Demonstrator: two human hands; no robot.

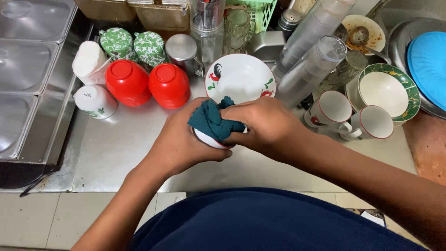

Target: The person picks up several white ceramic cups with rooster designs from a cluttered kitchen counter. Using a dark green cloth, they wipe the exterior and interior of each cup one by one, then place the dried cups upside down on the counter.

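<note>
dark blue shirt (260, 218) at the near edge, both hands wiping a small cup with a cloth

left hand (183, 139) has its fingers wrapped around a white cup (209, 139) with a red rim, held just above the worktop (121, 153) near its front edge; right hand (265, 123) has its fingers closed on a teal cloth (211, 118) pressed into the cup's mouth. best judged: keep the cup steady, turn the cloth round the inside, stay clear of the rooster plate (239, 76) behind.
</note>
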